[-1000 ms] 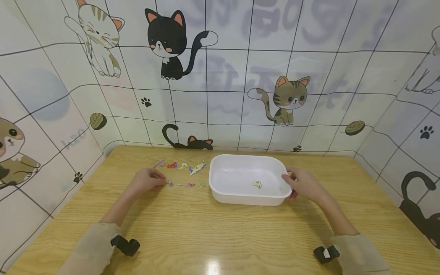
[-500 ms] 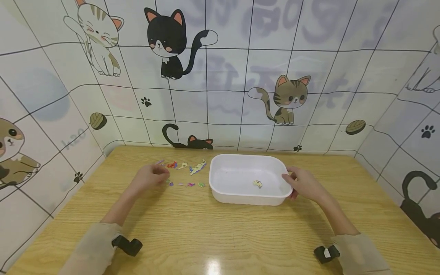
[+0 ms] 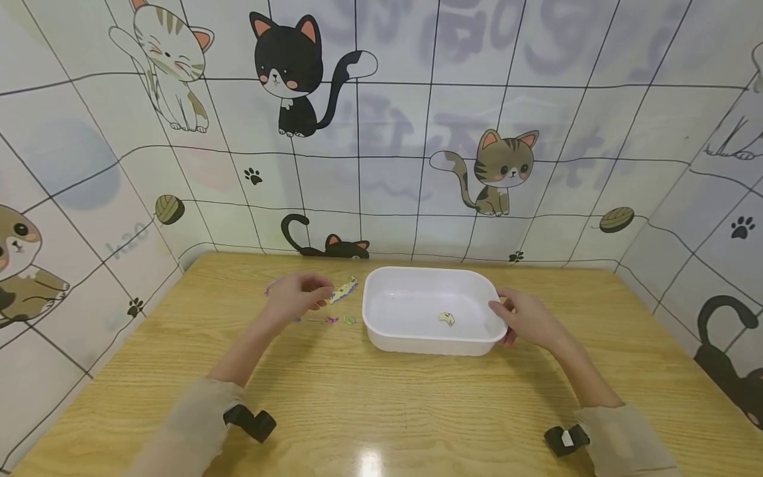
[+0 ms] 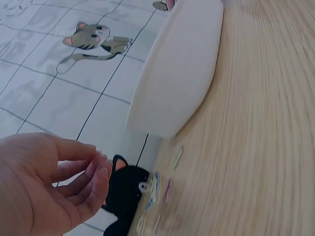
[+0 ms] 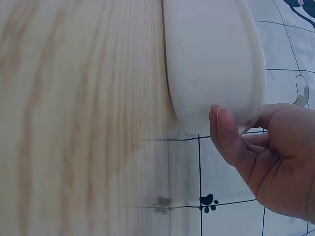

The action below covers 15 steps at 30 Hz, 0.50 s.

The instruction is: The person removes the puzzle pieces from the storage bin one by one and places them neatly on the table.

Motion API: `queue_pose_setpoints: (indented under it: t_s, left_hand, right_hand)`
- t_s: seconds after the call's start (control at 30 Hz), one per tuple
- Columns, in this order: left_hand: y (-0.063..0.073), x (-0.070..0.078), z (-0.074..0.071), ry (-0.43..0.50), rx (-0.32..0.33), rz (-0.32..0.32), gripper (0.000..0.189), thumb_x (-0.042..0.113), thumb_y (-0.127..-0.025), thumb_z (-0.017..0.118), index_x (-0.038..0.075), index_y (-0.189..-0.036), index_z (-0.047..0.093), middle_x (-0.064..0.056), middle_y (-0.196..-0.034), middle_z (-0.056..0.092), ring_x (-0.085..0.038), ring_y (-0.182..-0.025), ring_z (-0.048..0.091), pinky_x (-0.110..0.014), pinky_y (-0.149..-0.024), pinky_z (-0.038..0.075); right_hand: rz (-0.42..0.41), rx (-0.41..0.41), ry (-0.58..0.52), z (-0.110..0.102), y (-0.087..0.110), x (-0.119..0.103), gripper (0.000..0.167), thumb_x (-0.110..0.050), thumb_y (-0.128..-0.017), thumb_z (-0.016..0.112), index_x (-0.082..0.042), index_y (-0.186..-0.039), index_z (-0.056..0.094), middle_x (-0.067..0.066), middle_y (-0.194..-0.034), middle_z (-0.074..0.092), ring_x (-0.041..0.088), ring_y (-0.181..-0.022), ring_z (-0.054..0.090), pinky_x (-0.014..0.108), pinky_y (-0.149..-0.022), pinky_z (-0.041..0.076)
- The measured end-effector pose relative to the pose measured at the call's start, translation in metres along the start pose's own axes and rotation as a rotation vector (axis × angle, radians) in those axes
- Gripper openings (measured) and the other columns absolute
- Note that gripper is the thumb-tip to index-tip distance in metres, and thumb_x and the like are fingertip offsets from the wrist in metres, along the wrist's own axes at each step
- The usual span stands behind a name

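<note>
My left hand hovers above the small flat coloured pieces on the table, thumb and fingertips pinched together. In the left wrist view a pale sliver shows at the fingertips of this left hand; its kind is too small to tell. Right beside the fingers lies a yellow and blue piece. Below it are a pink piece and a green piece. My right hand grips the right end of the white plastic tub, thumb over the rim and fingers outside. One yellowish piece lies in the tub.
Everything stands on a wood-grain table. Behind it rises a wall covering printed with cats and grid lines. A purple strip lies behind the left hand, which hides other pieces.
My left hand has lifted off the left end of the lower row and moved right and back, now covering the red and pale pieces. The right hand and tub have stayed still.
</note>
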State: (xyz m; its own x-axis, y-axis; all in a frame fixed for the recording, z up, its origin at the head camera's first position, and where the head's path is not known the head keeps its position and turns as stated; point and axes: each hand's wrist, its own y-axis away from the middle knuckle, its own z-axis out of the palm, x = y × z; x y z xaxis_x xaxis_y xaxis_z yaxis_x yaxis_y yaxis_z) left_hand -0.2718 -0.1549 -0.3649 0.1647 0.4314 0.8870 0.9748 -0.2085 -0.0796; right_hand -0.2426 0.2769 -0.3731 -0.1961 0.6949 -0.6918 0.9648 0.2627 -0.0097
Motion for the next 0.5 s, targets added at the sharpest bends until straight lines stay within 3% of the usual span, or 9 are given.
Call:
queue_pose_setpoints:
  t_s: [0.1, 0.23, 0.33, 0.43, 0.5]
  left_hand:
    - [-0.004, 0.008, 0.012, 0.046, -0.025, 0.015, 0.019, 0.011, -0.097, 0.066, -0.004, -0.109, 0.068, -0.020, -0.097, 0.070, -0.039, -0.092, 0.066, -0.045, -0.083, 0.058]
    - [-0.010, 0.017, 0.029, 0.075, -0.051, 0.040, 0.019, 0.010, -0.097, 0.067, -0.006, -0.108, 0.068, -0.017, -0.093, 0.069, -0.039, -0.088, 0.066, -0.040, -0.079, 0.059]
    - [-0.013, 0.023, 0.042, 0.077, -0.075, 0.062, 0.019, 0.009, -0.096, 0.067, -0.006, -0.107, 0.069, -0.013, -0.090, 0.069, -0.030, -0.081, 0.066, -0.032, -0.074, 0.058]
    - [-0.016, 0.029, 0.055, 0.078, -0.097, 0.071, 0.017, 0.010, -0.096, 0.067, -0.003, -0.107, 0.070, -0.014, -0.091, 0.069, -0.022, -0.079, 0.062, -0.034, -0.075, 0.057]
    - [-0.018, 0.033, 0.062, 0.062, -0.099, 0.081, 0.015, 0.010, -0.096, 0.067, -0.001, -0.106, 0.070, -0.016, -0.094, 0.069, -0.023, -0.080, 0.063, -0.036, -0.075, 0.057]
  right_hand:
    - [-0.001, -0.003, -0.006, 0.000, 0.000, 0.000, 0.049, -0.010, -0.106, 0.051, 0.019, -0.143, 0.035, 0.021, -0.090, 0.065, 0.022, -0.054, 0.066, 0.040, -0.052, 0.058]
    - [0.001, -0.002, -0.002, 0.000, 0.000, 0.000, 0.049, -0.010, -0.106, 0.051, 0.018, -0.143, 0.035, 0.022, -0.091, 0.065, 0.022, -0.054, 0.066, 0.040, -0.053, 0.058]
    - [0.004, -0.001, -0.001, 0.000, 0.000, 0.000, 0.050, -0.010, -0.105, 0.051, 0.018, -0.143, 0.035, 0.022, -0.091, 0.064, 0.022, -0.054, 0.066, 0.040, -0.053, 0.058]
    - [0.004, -0.001, -0.007, 0.000, 0.000, 0.000, 0.050, -0.009, -0.105, 0.051, 0.019, -0.143, 0.034, 0.022, -0.091, 0.064, 0.022, -0.054, 0.066, 0.040, -0.053, 0.058]
    - [0.003, -0.003, -0.010, 0.000, 0.000, 0.000, 0.050, -0.010, -0.105, 0.051, 0.019, -0.143, 0.035, 0.022, -0.091, 0.064, 0.023, -0.054, 0.066, 0.040, -0.053, 0.058]
